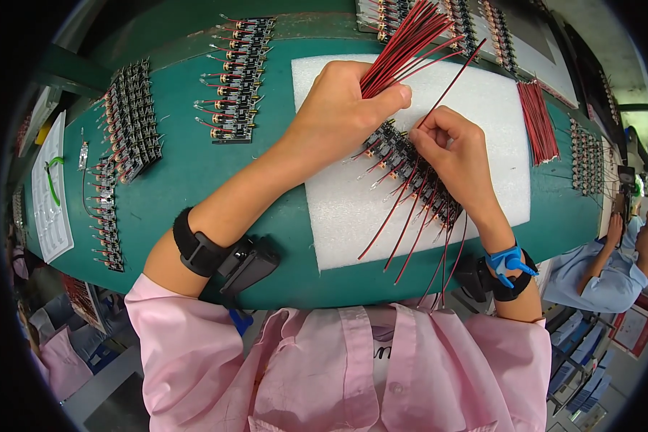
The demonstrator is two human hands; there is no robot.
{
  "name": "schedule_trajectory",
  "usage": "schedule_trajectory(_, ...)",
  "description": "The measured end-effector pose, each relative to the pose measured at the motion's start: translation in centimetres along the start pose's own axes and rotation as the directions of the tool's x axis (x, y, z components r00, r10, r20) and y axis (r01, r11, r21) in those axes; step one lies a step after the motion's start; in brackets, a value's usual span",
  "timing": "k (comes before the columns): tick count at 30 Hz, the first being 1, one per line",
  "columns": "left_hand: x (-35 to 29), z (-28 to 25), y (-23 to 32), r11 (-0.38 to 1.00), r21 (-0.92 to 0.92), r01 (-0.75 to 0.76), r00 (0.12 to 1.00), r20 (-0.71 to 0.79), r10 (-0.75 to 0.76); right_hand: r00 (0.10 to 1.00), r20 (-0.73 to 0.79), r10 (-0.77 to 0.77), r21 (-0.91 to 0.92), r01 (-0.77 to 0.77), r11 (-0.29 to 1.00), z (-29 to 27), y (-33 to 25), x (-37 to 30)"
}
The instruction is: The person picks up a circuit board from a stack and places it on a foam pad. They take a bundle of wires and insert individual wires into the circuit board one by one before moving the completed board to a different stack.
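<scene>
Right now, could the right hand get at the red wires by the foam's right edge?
Probably yes: nothing visible blocks the right hand from those red wires, though it pinches another wire.

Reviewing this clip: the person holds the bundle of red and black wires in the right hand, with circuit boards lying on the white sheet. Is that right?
The hand is wrong: the head view shows the left hand gripping the bundle of red and black wires. The circuit boards do lie on the white sheet.

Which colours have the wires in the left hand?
Red and black: the wires in the left hand show best in the head view.
</scene>
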State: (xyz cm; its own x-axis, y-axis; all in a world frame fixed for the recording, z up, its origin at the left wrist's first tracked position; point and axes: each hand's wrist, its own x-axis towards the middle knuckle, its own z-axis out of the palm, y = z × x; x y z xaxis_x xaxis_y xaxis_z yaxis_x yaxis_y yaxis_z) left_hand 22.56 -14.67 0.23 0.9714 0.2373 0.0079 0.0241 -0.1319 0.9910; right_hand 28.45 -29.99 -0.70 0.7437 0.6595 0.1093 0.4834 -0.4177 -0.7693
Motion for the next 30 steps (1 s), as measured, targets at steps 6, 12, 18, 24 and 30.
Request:
schedule_trajectory(6,-0.1,0.0,0.2,1.000,-0.029,-0.003,1.000,-0.013,0.002,1.000,-0.015,-0.019,-0.008,0.019,1.000,0.1,0.0,-0.1)
schedule_trajectory(12,-0.3,0.0,0.7,0.975,-0.222,-0.014,0.998,-0.066,-0.001,0.997,-0.019,-0.074,-0.029,0.073,0.997,0.1,-0.3,-0.3)
schedule_trajectory(18,-0.3,0.0,0.7,0.968,-0.249,-0.026,0.996,-0.087,0.005,0.991,-0.003,-0.131,-0.100,0.130,0.986,0.0,-0.7,-0.5)
schedule_trajectory(24,-0.2,-0.8,0.7,0.901,-0.407,0.150,0.988,0.021,-0.155,0.962,0.050,-0.269,-0.178,0.274,0.945,-0.3,-0.7,-0.5)
schedule_trajectory(30,0.3,-0.6,-0.7,0.671,-0.690,0.271,0.962,0.186,-0.198,0.888,0.183,-0.421,-0.429,0.458,0.778,-1.4,-2.5,-0.7)
